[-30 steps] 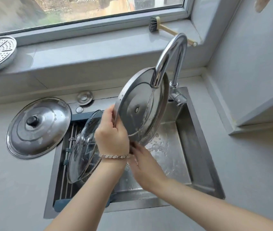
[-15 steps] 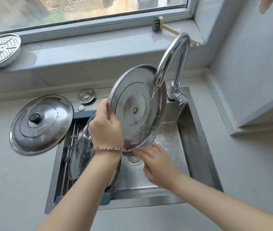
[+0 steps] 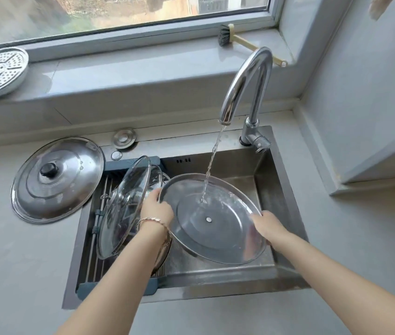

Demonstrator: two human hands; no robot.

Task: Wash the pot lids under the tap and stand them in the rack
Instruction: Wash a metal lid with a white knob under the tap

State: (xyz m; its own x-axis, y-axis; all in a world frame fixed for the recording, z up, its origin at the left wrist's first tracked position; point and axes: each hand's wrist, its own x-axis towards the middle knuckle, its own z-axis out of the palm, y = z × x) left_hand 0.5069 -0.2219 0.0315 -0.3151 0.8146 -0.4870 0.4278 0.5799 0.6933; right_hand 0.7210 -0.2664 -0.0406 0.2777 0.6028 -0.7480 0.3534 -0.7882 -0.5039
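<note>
Steel lid [image 3: 212, 228] lay under the tap [image 3: 244, 85], left hand [image 3: 156, 209] and right hand [image 3: 267, 226] each clasping its rim. Left of the tap, a glass lid [image 3: 121, 209] stood racked; another lid [image 3: 56, 180] waited unwashed, seemingly.

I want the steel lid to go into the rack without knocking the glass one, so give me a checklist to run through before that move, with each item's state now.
1. Both hands grip the round stainless steel lid: ok, left hand on its left rim, right hand on its right rim.
2. Water reaches the lid: ok, the stream from the curved chrome tap lands on its underside.
3. Knob side rinsed: cannot tell, it faces down.
4. Free slot in the blue-framed wire rack: cannot tell, the clear glass lid leans across most of it and the left arm hides the rest.
5. Clearance from the glass lid: not ok, the left hand sits right beside it.
</note>
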